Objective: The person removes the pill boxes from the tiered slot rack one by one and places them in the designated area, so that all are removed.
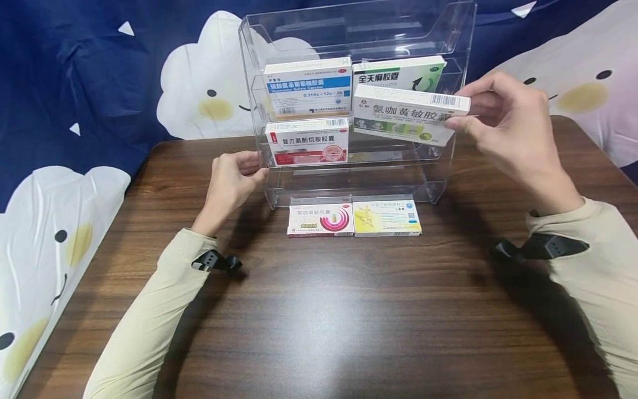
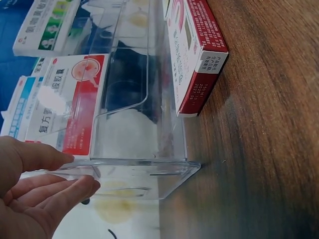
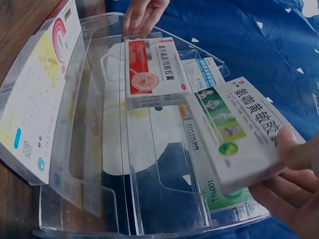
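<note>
My right hand (image 1: 515, 130) pinches one end of a white medicine box (image 1: 408, 117) with a green picture strip. That box is held slightly tilted in front of the clear plastic rack (image 1: 399, 197), partly covering a green-and-white box (image 1: 399, 72) in an upper tier. On the other side, my left hand (image 1: 231, 180) grips the rack's side wall, thumb and fingers on opposite faces in the left wrist view. Close to its thumb, a red-and-white box (image 2: 75, 109) stands in the middle tier. A blue-and-white box (image 1: 309, 91) stands in the tier above and behind it.
At the rack's foot lie a white box with pink rings (image 1: 319, 219) and a yellow-and-white box (image 1: 387, 217), side by side. The brown wooden table (image 1: 319, 310) extends toward me. A blue curtain (image 1: 99, 55) with cloud faces hangs behind.
</note>
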